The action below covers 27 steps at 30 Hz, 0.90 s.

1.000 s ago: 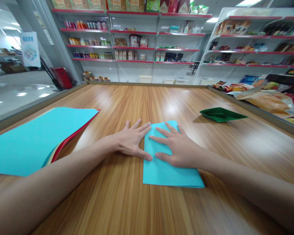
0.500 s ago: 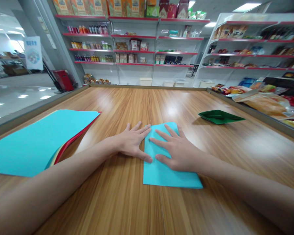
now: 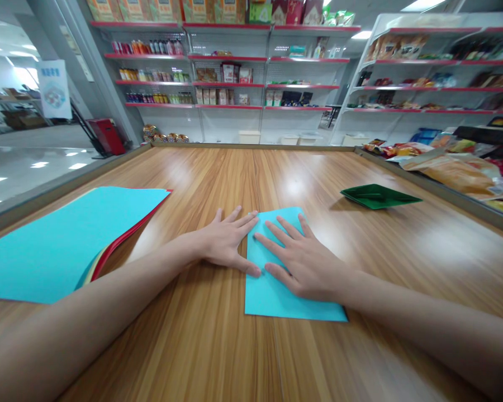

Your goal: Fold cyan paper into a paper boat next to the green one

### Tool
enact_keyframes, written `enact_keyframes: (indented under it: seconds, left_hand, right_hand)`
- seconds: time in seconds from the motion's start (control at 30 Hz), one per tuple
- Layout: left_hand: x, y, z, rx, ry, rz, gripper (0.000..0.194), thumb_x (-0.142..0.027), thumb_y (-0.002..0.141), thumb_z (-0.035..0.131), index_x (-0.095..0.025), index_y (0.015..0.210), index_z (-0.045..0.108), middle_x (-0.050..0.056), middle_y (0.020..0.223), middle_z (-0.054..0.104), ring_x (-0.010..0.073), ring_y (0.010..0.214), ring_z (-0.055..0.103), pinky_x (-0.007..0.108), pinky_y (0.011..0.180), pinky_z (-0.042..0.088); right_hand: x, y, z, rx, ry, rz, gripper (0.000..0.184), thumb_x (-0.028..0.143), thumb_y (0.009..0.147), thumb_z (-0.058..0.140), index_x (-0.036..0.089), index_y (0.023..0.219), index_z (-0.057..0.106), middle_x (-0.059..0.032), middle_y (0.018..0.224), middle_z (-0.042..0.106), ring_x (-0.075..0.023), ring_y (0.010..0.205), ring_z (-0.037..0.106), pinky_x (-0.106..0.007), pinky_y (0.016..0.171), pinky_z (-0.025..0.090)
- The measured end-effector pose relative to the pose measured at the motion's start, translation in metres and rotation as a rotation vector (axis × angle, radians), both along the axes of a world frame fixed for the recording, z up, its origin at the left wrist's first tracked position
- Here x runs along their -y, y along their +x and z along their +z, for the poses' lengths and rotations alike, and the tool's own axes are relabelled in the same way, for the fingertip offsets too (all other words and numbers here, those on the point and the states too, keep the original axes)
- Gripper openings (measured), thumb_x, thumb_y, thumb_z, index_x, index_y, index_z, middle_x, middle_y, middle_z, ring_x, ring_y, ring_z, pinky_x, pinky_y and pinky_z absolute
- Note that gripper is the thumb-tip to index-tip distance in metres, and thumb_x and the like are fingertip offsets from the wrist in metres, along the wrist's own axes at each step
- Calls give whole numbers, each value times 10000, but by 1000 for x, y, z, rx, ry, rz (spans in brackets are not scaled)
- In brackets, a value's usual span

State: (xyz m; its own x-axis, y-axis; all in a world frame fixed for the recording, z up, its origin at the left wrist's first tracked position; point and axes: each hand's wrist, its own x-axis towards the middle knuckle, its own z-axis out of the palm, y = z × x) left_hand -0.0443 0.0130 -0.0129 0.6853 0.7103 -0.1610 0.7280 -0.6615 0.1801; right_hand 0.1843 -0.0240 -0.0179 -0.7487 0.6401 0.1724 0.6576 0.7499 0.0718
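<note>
Blue sheet [image 3: 276,301] flat on tabletop [image 3: 201,346], at 3–4 o'clock from left hand [image 3: 222,243], long axis apparently 12–6. Right hand [image 3: 312,265] nearer, lying on it; left touches its 9 o'clock edge. Grip: both open, fingers spread.

A bright blue folded sheet [image 3: 272,301] lies flat on the wood-grain tabletop [image 3: 218,346] beneath both hands [image 3: 308,265].

matt blue paper [image 3: 272,298], glossy wood-grain tabletop [image 3: 209,340], smooth green paper [image 3: 375,196]
</note>
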Motion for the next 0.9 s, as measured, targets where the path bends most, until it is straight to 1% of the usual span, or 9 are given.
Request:
enact_keyframes:
  seconds: [0.13, 0.23, 0.3, 0.4, 0.53, 0.63, 0.73, 0.8, 0.9]
  left_hand:
    - [-2, 3, -3, 17, 16, -2, 1024, -728, 713, 455, -276, 1454, -89, 57, 1528, -70, 392, 1367, -98, 682, 1010, -7]
    - [-2, 5, -3, 23, 14, -4, 1018, -723, 716, 459, -281, 1453, -87, 50, 1527, -77, 392, 1367, -93, 682, 1009, -3]
    - [-2, 5, 0, 20, 7, -7, 1015, -721, 717, 461, -284, 1454, -84, 42, 1527, -78, 394, 1367, -93, 682, 1011, 5]
    - [-1, 6, 4, 7, 2, -1, 1020, -722, 715, 462, -271, 1457, -73, 47, 1526, -84, 397, 1365, -95, 676, 1016, 15]
    - [0, 7, 7, -11, 5, 8, 1027, -718, 716, 460, -248, 1460, -69, 59, 1527, -77, 402, 1363, -100, 671, 1018, 20]
    - [0, 8, 8, -22, 1, 4, 1031, -720, 715, 459, -252, 1458, -82, 53, 1526, -83, 406, 1359, -107, 673, 1018, 16]
    - [-1, 8, 9, -26, -9, -5, 1042, -723, 713, 458, -255, 1453, -107, 46, 1523, -99, 407, 1358, -111, 675, 1018, 7]
    - [-1, 8, 10, -25, -14, -8, 1047, -728, 709, 456, -259, 1451, -113, 40, 1522, -107, 408, 1357, -114, 680, 1015, 5]
    - [-1, 8, 10, -17, -16, -6, 1045, -733, 705, 456, -271, 1449, -113, 30, 1523, -109, 411, 1357, -115, 692, 1006, 7]
  right_hand:
    - [3, 3, 1, -31, -11, -5, 555, 505, 906, 335, 216, 1376, 394, -121, 1426, 374, -352, 1337, 237, -609, 1057, 76]
    - [6, 5, 5, -59, -28, 33, 515, 468, 895, 383, 214, 1340, 439, -125, 1385, 421, -344, 1310, 289, -603, 1052, 114]
    - [10, 6, 9, -73, -40, 97, 475, 433, 882, 415, 222, 1303, 477, -122, 1343, 462, -340, 1283, 330, -604, 1042, 140]
    - [16, 9, 14, -99, -40, 199, 434, 388, 861, 446, 222, 1255, 519, -116, 1294, 502, -335, 1258, 355, -596, 1038, 159]
    - [22, 13, 18, -145, -32, 286, 436, 345, 824, 480, 180, 1224, 537, -124, 1282, 514, -327, 1221, 386, -575, 1037, 177]
    - [25, 14, 19, -157, -40, 423, 440, 292, 825, 454, 153, 1238, 515, -115, 1274, 532, -305, 1191, 417, -550, 1029, 211]
    - [25, 15, 18, -190, -53, 546, 431, 248, 813, 450, 149, 1227, 516, -103, 1259, 547, -282, 1135, 459, -518, 1002, 272]
    - [23, 16, 16, -238, -81, 540, 434, 243, 801, 470, 143, 1220, 519, -107, 1235, 556, -276, 1111, 470, -496, 978, 314]
    - [18, 17, 14, -334, -176, 404, 450, 250, 794, 502, 144, 1232, 510, -128, 1210, 546, -277, 1147, 445, -473, 963, 352]
